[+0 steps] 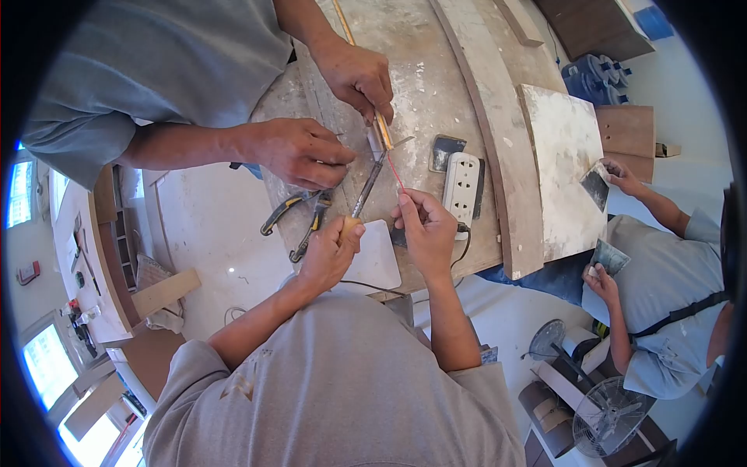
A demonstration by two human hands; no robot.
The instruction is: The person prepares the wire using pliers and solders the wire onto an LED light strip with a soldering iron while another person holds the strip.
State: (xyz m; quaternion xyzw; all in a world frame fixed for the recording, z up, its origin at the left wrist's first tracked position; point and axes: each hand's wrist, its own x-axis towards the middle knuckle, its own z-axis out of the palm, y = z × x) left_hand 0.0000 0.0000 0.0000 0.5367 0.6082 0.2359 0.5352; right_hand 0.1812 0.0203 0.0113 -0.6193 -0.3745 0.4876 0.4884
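My left hand [331, 255] is closed around the pale handle of a soldering iron [366, 191], its metal shaft pointing up and away across the bench. Between the fingertips of my right hand [426, 226] is a thin red wire [395, 170], which runs up toward the iron's tip. Both meet near the end of a narrow yellow strip [383, 131]. A co-worker's one hand [359, 78] grips that strip from above, and their other hand [303, 153] is close to the joint on the left. Whether tip and wire touch is too small to tell.
Pliers [317, 221] with black and yellow handles lie left of the iron. A white power strip [461, 187] with a black cord is to the right. Long boards [490, 117] and a white panel [562, 171] follow. Another person [661, 265] holds flat blades at right, near a fan [611, 416].
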